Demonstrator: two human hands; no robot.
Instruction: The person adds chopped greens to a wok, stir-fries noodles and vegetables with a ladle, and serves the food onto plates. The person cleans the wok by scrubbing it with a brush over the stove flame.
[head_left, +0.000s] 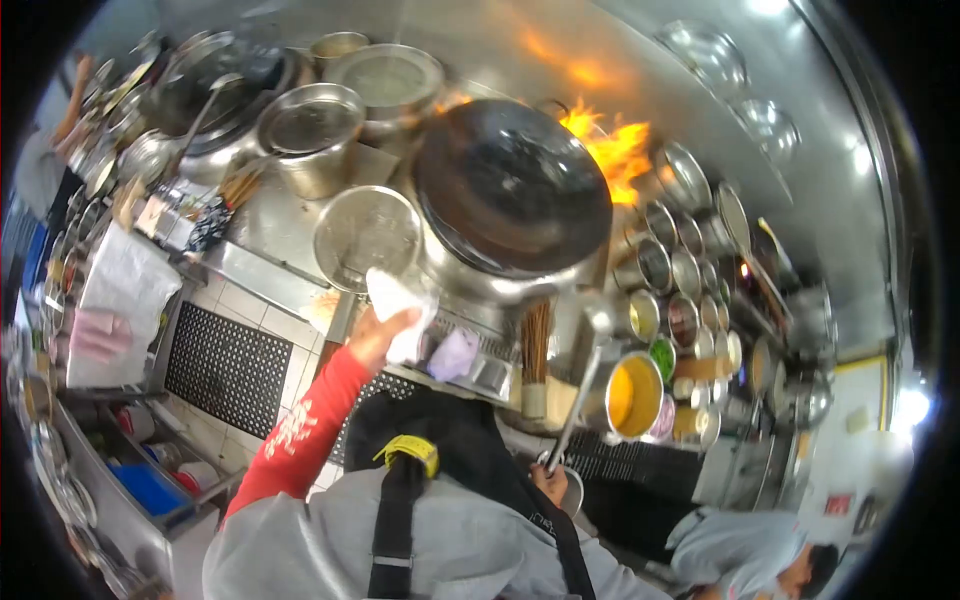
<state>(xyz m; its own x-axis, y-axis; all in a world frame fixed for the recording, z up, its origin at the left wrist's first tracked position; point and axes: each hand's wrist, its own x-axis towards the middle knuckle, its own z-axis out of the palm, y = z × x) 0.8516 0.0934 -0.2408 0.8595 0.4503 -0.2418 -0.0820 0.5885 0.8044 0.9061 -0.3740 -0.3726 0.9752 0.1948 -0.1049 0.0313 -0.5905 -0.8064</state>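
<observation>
Flames (614, 152) flare behind wok (512, 185); cloth (398, 308) clenched in left hand (374, 337), before wok, could catch. Right hand (548, 485), wrapped round ladle (575, 408) nearer me than wok, might knock pot (654, 385).

straight ahead, the big black wok (510, 185) blocks the way, with fire (618, 150) at its far right side. the round pan (368, 238) fills the spot just left of it. there is room to pass over the desk (268, 225) in front of the tall pot (314, 175). on the right, small bowls (686, 275) crowd close together.
</observation>
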